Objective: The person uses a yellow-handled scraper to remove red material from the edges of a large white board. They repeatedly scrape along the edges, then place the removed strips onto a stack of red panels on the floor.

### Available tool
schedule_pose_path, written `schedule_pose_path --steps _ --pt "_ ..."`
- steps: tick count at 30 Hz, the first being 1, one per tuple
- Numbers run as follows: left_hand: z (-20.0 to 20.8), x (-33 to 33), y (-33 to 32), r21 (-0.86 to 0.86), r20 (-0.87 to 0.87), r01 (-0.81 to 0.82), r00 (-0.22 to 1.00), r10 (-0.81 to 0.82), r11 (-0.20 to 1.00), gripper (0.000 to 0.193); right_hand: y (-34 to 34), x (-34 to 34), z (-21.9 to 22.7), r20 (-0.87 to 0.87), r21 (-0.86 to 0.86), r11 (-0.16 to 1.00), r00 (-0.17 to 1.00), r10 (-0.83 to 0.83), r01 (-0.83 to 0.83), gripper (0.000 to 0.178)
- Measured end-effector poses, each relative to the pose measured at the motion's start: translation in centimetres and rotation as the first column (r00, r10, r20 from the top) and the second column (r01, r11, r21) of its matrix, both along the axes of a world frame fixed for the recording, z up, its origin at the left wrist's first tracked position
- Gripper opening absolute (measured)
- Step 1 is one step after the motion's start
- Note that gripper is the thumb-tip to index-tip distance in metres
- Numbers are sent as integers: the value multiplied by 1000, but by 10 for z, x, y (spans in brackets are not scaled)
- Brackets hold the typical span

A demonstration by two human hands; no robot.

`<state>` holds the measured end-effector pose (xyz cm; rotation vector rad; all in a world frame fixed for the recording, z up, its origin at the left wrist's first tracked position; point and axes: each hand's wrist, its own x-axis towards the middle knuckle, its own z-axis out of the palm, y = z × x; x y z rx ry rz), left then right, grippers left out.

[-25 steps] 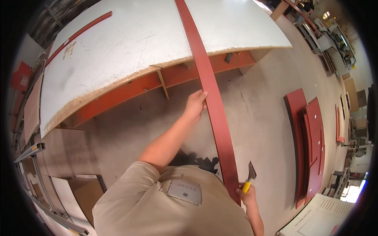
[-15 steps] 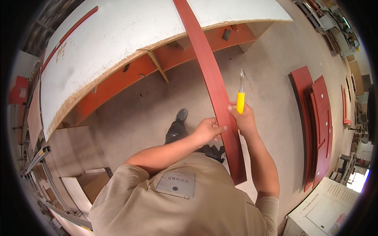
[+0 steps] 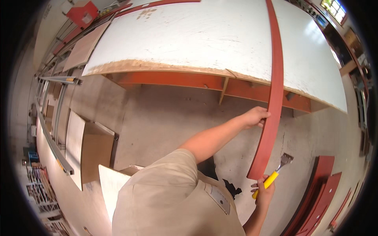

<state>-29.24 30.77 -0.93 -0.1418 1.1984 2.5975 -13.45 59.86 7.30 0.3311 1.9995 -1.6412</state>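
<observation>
A long dark-red board [image 3: 276, 67] lies across the white worktop, its near part sticking out over the edge toward me. My left hand [image 3: 256, 117] is closed on the board's left edge, just past the worktop's rim, thumb on top. At the board's near end my right hand [image 3: 266, 192] grips a scraper [image 3: 270, 179] by its yellow handle. The scraper's flat metal blade points up and away, to the right of the board. Some right-hand fingers are close to the board's end; whether they touch it I cannot tell.
The white worktop [image 3: 189, 43] has a worn, chipped front edge and an orange-red shelf [image 3: 169, 78] beneath. Another red strip [image 3: 165, 2] lies at its far side. Red panels [image 3: 325, 196] are stacked at the lower right. A metal frame [image 3: 59, 80] and an open-sided box [image 3: 96, 151] stand left.
The view has swung round, showing more on the left. My left hand now holds the board farther from its near end. My right hand has moved with the scraper from the board's side to its end.
</observation>
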Motion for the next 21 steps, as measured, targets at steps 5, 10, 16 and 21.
schedule_pose_path --steps 5,10,16,21 --pt "-13 48 34 226 156 -116 984 82 967 49 24 39 36 -136 369 929 988 73 -18 51" --pt "4 96 102 333 344 -81 938 -41 939 63 30 69 89 -103 479 868 973 205 -132 60" --pt "0 105 123 456 358 -126 932 -52 881 61 31 103 79 -201 628 755 899 389 -186 61" --pt "-20 118 133 578 310 -145 949 -52 803 54 11 105 79 -154 761 582 793 590 -286 63"
